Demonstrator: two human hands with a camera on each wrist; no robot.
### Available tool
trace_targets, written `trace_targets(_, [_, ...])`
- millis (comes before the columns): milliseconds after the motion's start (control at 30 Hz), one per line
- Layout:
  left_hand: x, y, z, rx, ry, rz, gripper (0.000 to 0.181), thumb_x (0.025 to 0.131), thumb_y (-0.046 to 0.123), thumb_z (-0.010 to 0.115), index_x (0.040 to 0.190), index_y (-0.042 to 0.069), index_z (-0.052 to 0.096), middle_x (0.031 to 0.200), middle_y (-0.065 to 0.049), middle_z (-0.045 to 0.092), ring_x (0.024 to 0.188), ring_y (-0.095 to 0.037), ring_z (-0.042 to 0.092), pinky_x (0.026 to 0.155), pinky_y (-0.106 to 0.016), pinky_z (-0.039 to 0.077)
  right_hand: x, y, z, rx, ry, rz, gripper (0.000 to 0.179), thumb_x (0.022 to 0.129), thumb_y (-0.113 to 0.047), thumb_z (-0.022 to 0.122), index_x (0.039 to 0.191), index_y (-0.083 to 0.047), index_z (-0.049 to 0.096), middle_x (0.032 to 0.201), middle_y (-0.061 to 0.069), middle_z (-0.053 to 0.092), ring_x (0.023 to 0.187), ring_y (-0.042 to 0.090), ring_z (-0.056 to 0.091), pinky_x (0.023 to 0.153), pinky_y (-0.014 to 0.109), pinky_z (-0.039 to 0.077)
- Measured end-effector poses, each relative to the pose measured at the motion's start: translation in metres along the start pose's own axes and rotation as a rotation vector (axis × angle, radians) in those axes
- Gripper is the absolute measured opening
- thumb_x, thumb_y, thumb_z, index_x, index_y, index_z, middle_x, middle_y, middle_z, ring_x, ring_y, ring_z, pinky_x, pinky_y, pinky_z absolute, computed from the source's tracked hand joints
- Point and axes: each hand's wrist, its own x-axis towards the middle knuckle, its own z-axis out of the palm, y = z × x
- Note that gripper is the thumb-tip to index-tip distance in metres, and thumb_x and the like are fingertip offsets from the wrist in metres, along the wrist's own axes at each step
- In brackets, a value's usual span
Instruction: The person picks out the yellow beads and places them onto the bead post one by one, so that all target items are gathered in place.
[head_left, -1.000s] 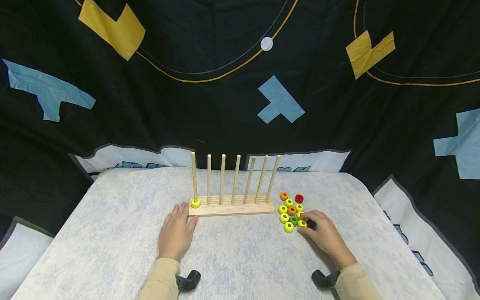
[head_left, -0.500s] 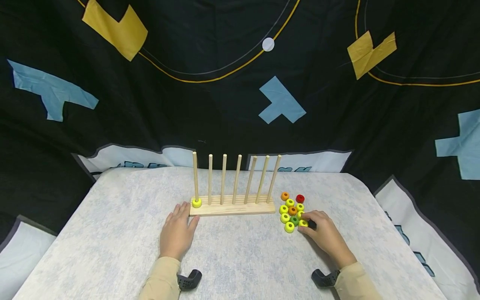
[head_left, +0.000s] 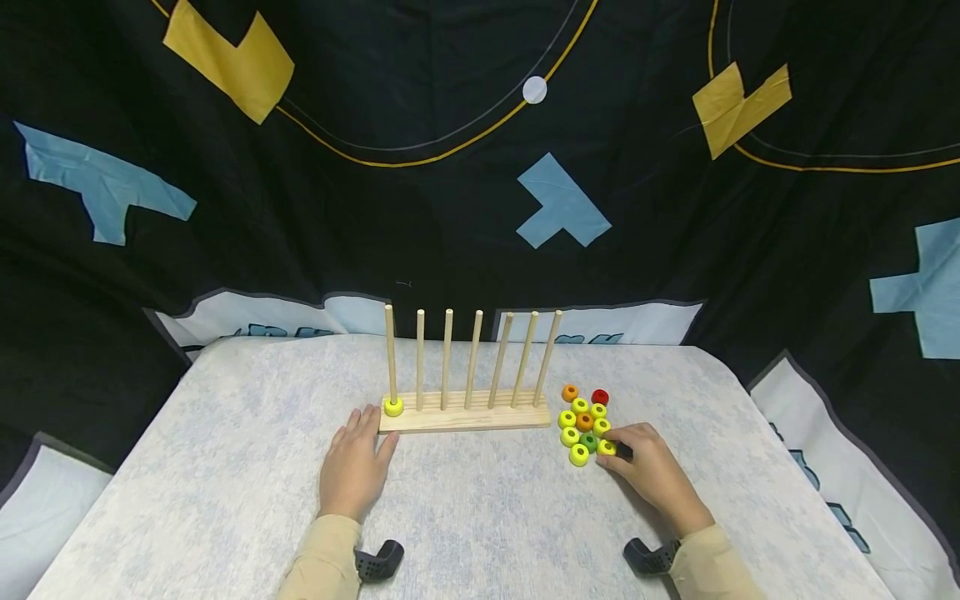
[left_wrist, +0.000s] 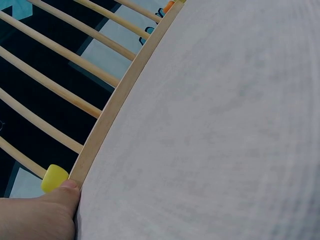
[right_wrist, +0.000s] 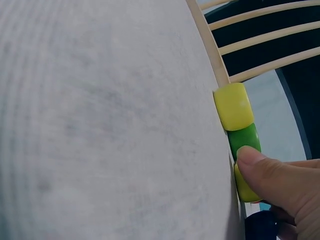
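Note:
A wooden peg rack (head_left: 465, 419) with several upright pegs stands on the table, and a yellow bead (head_left: 393, 407) sits at the foot of its leftmost peg. My left hand (head_left: 352, 471) lies at the rack's left end, fingers extended. Its thumb touches the front edge, as the left wrist view shows. To the right of the rack, my right hand (head_left: 652, 467) pinches another yellow bead (right_wrist: 245, 187) between thumb and fingers, at the edge of a bead cluster. A green bead (right_wrist: 245, 139) is beside it. A dark blue bead (right_wrist: 261, 226) is partly hidden under the hand.
Several yellow beads, two orange beads (head_left: 570, 392) and a red bead (head_left: 600, 397) lie close together right of the rack. The pale table (head_left: 480, 517) ends at a black curtain (head_left: 420, 233) behind. Black wrist devices (head_left: 378, 560) are strapped to both wrists.
Two yellow beads near the right fingertips have shifted slightly left and away. The right index finger has moved a little; the left hand stays in place at the rack.

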Motion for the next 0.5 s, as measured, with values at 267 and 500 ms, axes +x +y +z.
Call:
trace_targets(267, [0.0000,-0.0007,0.0002,-0.008,0.002,0.004,0.064,0.102,0.037,0.053,0.149,-0.003,0.038,0.157,-0.021,0.037,0.149,-0.039,0.027,0.125,-0.054,0.018,-0.0026,0.0011,0.0000,0.071,0.036,0.026,0.041,0.082,-0.029,0.082,0.117,-0.009,0.071,0.118,0.008,0.070,0.117,0.030,0.061,0.101,0.053,0.051])
trace_targets(500, [0.0001,-0.0008,-0.0001,-0.007,0.013,0.016,0.064,0.102,0.036,0.054,0.149,-0.004,0.039,0.156,-0.022,0.038,0.149,-0.040,0.029,0.124,-0.055,0.019,0.0004,-0.0065,0.0004,0.198,0.130,-0.041,0.035,0.083,-0.019,0.082,0.115,-0.009,0.071,0.112,0.002,0.069,0.099,0.018,0.067,0.088,0.038,0.060])
